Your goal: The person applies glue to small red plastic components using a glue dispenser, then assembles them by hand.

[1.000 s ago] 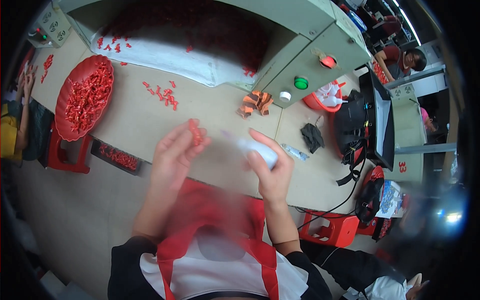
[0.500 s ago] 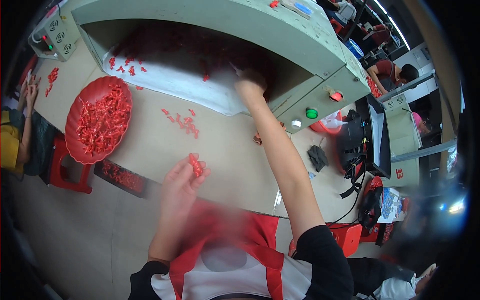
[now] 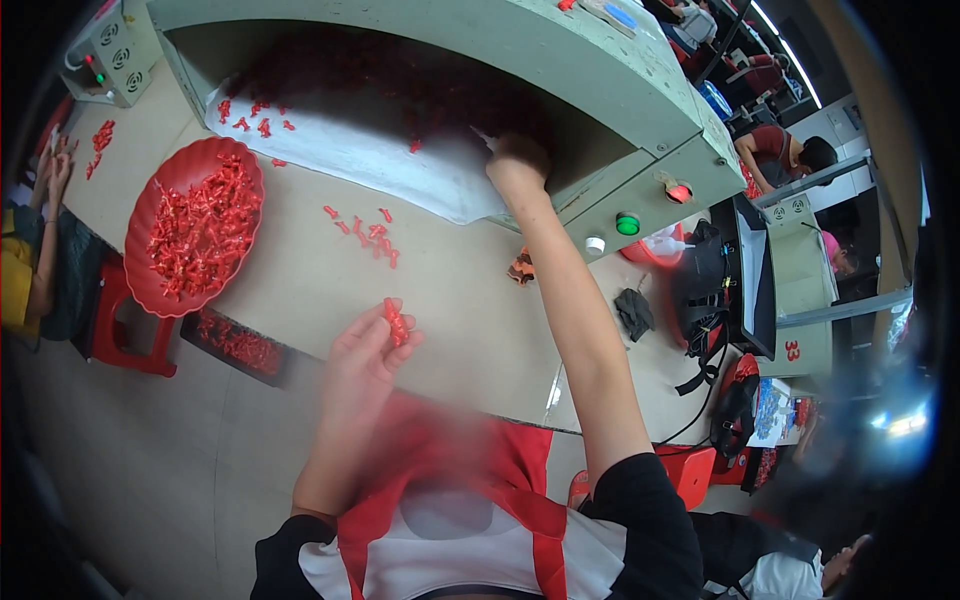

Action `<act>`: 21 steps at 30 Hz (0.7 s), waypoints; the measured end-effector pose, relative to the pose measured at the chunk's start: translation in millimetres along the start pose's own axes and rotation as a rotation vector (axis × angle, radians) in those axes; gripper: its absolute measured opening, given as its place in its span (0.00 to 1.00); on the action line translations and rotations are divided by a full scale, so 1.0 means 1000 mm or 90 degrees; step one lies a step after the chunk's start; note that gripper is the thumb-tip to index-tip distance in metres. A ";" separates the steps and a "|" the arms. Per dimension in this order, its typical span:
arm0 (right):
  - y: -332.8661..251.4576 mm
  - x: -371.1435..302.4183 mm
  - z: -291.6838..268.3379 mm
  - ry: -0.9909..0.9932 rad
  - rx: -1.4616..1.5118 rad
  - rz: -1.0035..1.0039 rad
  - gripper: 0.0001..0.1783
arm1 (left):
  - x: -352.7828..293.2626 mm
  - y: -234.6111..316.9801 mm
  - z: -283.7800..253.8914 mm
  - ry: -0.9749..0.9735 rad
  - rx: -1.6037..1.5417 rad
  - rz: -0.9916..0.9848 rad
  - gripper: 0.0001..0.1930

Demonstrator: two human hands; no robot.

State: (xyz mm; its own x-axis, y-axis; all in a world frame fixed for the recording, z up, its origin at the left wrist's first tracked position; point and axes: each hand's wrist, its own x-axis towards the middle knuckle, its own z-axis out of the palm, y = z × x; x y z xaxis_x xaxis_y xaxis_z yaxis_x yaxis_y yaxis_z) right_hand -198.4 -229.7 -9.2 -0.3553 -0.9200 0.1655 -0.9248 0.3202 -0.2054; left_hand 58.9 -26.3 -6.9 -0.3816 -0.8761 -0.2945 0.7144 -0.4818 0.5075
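Red plastic piece, partly finger-covered, is pinched in the left hand by the table's near edge. Well apart, the right hand is shadowed inside the cabinet, beside a pale nozzle — its grip I cannot tell.

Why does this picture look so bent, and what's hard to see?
In the head view, the fisheye lens bends the cabinet; shadow inside it dims the right hand and hides the rear pieces; a hazy smear blurs the red apron; glare washes out the right side.
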 end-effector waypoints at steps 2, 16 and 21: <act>0.006 -0.002 0.004 0.031 0.009 -0.014 0.14 | 0.001 0.002 0.002 0.006 -0.003 0.006 0.15; -0.002 -0.105 -0.070 -0.197 0.686 -0.032 0.11 | -0.006 -0.011 0.018 0.013 0.017 0.020 0.15; 0.025 -0.200 -0.090 -0.446 1.043 0.059 0.07 | -0.008 -0.014 0.027 -0.059 0.063 0.015 0.16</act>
State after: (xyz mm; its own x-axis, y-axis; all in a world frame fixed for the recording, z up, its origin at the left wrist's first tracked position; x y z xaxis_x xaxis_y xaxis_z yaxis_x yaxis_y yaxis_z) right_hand -162.4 -16.9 39.5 0.1295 -0.9684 -0.2133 0.3145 0.2442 -0.9173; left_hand 36.0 -13.3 10.2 -0.4206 -0.8830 -0.2083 0.6641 -0.4561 0.5924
